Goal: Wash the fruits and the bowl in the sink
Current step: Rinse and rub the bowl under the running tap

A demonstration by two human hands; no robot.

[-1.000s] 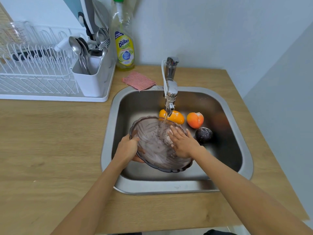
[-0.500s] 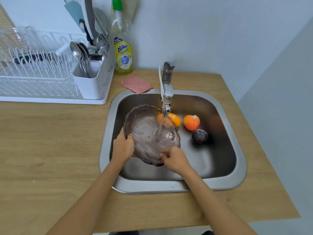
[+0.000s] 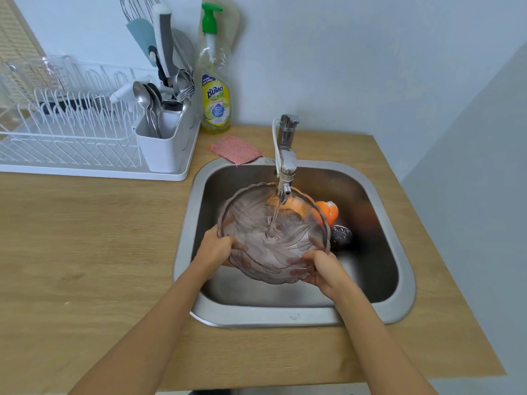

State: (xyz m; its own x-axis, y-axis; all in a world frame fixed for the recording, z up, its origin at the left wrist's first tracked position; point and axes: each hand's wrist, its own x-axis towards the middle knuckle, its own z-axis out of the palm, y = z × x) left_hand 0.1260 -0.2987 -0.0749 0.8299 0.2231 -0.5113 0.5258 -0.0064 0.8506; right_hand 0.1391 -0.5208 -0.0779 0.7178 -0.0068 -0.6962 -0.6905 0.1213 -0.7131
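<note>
Currently the bowl (image 3: pixel 271 238), clear with a purplish tint and a scalloped rim, is held over the sink (image 3: pixel 399 252), tilted so its inside faces the camera. Water from the faucet (image 3: pixel 286 166) runs into its middle, just beyond both sets of fingertips.

Left hand (image 3: pixel 215 249) grips the near-left rim: thumb over the edge on the inside, fingers curled behind the glass. Right hand (image 3: pixel 320 269) grips the near-right rim the same way, thumb inside, fingers wrapped under. Both closed on the bowl, not spread.

Past the right fingers, on the sink floor: an orange fruit (image 3: pixel 329 210) just beyond the bowl's far-right rim, and a dark round fruit (image 3: pixel 340 238) beside the bowl, closer to the right hand. Another orange-yellow fruit (image 3: pixel 295 205) shows through the glass under the spout; can't tell whether it touches the bowl.

Beyond the left fingers, on the wooden counter (image 3: pixel 85 252): pink scrub cloth (image 3: pixel 236 149) at the sink's far edge, dish soap bottle (image 3: pixel 215 89) against the wall, white dish rack (image 3: pixel 71 132) with a cutlery holder (image 3: pixel 164 143) of spoons and forks.
</note>
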